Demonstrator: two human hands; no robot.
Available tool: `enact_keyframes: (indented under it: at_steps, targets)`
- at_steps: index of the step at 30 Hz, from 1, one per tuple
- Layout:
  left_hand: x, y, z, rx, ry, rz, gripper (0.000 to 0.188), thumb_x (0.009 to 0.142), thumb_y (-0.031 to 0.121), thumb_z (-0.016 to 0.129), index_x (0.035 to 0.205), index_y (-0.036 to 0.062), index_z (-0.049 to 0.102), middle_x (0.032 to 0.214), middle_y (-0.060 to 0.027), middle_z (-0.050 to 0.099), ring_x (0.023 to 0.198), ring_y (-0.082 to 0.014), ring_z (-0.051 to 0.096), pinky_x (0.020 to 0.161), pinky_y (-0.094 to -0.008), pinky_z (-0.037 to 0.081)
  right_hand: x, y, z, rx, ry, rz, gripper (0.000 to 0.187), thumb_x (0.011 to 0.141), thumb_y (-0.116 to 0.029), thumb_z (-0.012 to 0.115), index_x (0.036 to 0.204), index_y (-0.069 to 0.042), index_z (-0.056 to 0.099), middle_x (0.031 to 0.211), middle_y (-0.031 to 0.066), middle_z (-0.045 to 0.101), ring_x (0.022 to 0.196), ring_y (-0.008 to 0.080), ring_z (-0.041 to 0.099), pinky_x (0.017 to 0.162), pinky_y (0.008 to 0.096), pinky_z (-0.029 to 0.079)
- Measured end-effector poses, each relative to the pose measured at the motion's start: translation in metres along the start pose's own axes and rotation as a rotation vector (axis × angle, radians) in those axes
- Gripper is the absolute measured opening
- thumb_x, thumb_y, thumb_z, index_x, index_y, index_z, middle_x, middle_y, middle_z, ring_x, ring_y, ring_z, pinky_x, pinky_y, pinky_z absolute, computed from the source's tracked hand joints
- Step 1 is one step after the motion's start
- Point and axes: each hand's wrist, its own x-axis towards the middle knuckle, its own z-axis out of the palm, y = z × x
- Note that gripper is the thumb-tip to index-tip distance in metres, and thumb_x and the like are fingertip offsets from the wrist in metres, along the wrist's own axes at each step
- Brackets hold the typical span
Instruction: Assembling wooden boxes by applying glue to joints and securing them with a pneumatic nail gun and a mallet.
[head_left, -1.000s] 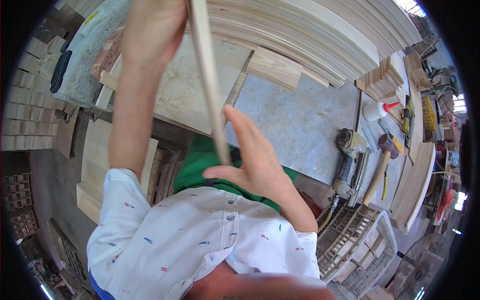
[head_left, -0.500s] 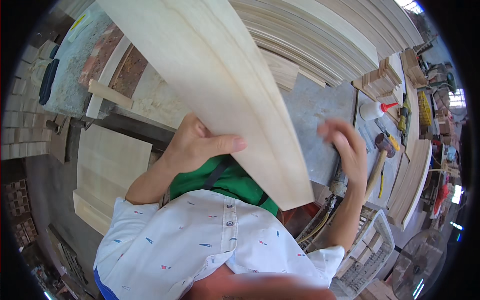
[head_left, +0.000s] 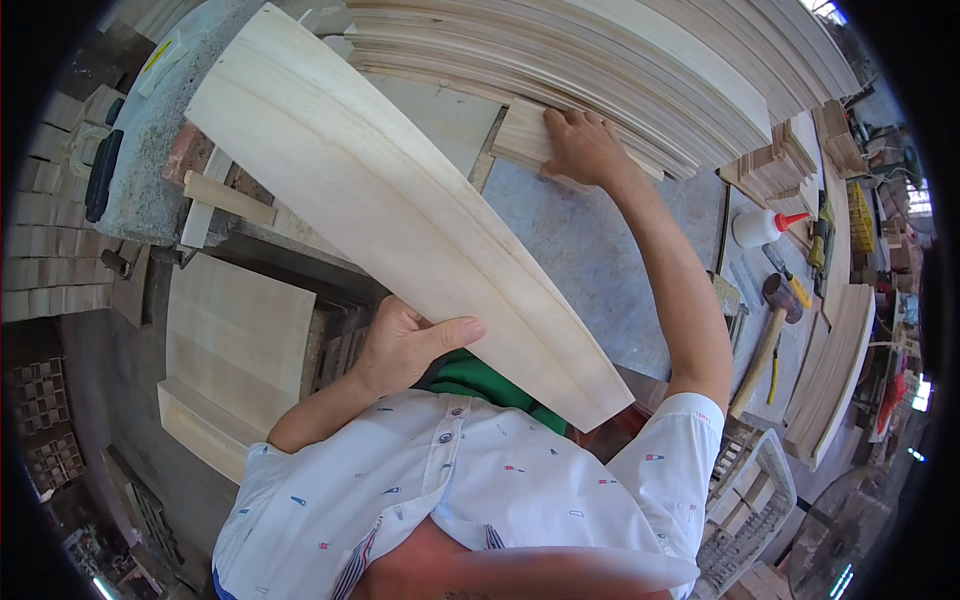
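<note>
A long pale wooden board [head_left: 400, 210] slants across the middle of the view, from the far left down toward my body. My left hand [head_left: 415, 345] is closed on its near-left edge, thumb on top and fingers underneath. My right arm stretches forward over the grey worktop. There my right hand [head_left: 585, 148] lies over a short wooden board [head_left: 520, 135], its fingers along the far edge and its thumb near the front edge. Part of that short board is hidden under the hand.
Long stacked boards [head_left: 560, 60] line the far side of the grey worktop [head_left: 560, 245]. On the right are a white bottle [head_left: 757, 228] with a red tip, a hammer [head_left: 762, 350] and a yellow-handled tool [head_left: 798, 290]. A pale panel [head_left: 240, 325] stands at left, beside a rough stone-like block [head_left: 160, 190].
My right hand has moved forward and left, from above the worktop's right side onto the short board. The long board has shifted and tilted more to the left in my left hand.
</note>
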Motion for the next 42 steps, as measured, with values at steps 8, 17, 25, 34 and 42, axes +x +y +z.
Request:
enact_keyframes:
  at_steps: [8, 17, 25, 34, 42]
  targets:
    - [0.006, -0.002, -0.004, 0.004, 0.058, -0.018, 0.023, 0.085, 0.004, 0.063, 0.106, -0.0047, 0.063, 0.101, -0.0072, 0.066, 0.093, -0.0121, 0.060, 0.083, -0.0270, 0.048, -0.033, 0.020, -0.026, 0.292, 0.039, -0.048, 0.088, 0.069, -0.026, 0.075, 0.144, -0.012, 0.030, 0.133, 0.0217, 0.046, 0.123, 0.0366, 0.045, 0.102, 0.0413, 0.038]
    - [0.037, -0.008, -0.004, -0.252, 0.232, 0.071, 0.033, 0.088, 0.008, 0.061, 0.116, -0.0079, 0.054, 0.109, -0.0097, 0.062, 0.098, -0.0140, 0.059, 0.085, -0.0283, 0.047, -0.230, 0.061, -0.036, 1.206, 0.351, 0.283, 0.089, 0.066, -0.010, 0.074, 0.143, -0.003, 0.029, 0.137, 0.0121, 0.045, 0.124, 0.0216, 0.045, 0.101, 0.0371, 0.038]
    - [0.064, -0.008, -0.022, -0.401, 0.208, 0.140, 0.029, 0.094, 0.010, 0.053, 0.120, -0.0041, 0.051, 0.117, -0.0125, 0.059, 0.104, -0.0189, 0.060, 0.088, -0.0332, 0.052, -0.295, 0.039, 0.022, 1.492, 0.447, 0.421, 0.089, 0.067, -0.004, 0.075, 0.143, -0.003, 0.029, 0.136, 0.0072, 0.044, 0.124, 0.0169, 0.042, 0.104, 0.0321, 0.033]
    - [0.087, -0.006, -0.041, -0.424, 0.265, 0.185, 0.030, 0.094, 0.012, 0.053, 0.122, 0.0011, 0.051, 0.118, -0.0107, 0.059, 0.106, -0.0195, 0.060, 0.088, -0.0350, 0.054, -0.278, 0.034, 0.030, 1.571, 0.321, 0.371, 0.096, 0.066, 0.004, 0.068, 0.148, -0.007, 0.019, 0.144, 0.0134, 0.035, 0.129, 0.0176, 0.037, 0.097, 0.0350, 0.043]
    - [0.104, -0.008, -0.043, -0.443, 0.173, 0.186, 0.026, 0.093, 0.010, 0.055, 0.117, 0.0013, 0.053, 0.115, -0.0105, 0.061, 0.104, -0.0193, 0.061, 0.085, -0.0342, 0.055, -0.266, 0.031, 0.033, 1.240, 0.384, 0.270, 0.093, 0.067, 0.002, 0.068, 0.147, -0.010, 0.022, 0.145, 0.0109, 0.037, 0.134, 0.0253, 0.035, 0.097, 0.0381, 0.044]
